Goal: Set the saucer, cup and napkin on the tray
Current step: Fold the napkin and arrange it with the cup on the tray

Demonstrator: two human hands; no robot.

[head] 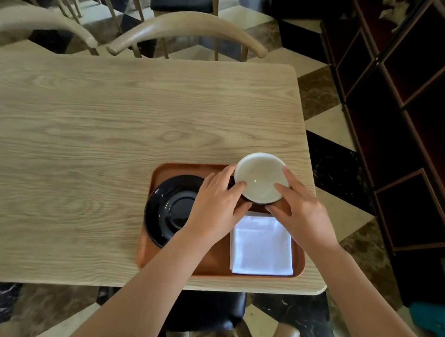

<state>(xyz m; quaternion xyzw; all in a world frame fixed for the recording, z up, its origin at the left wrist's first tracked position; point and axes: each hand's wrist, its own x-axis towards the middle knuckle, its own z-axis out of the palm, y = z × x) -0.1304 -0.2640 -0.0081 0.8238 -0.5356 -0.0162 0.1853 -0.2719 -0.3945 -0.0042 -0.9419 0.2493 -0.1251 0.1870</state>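
Wooden table, light grain. Orange-brown tray at its near right corner. Black saucer on the tray's left side, its left rim overhanging the tray edge. Folded white napkin lies flat on the tray's near right part. Cup, white inside and dark outside, at the tray's far right, mouth up. Left hand grips the cup's left side, fingers curled on the rim; right hand clasps the right side. Two pale wooden chairs beyond the table. Dark shelving stands to the right.
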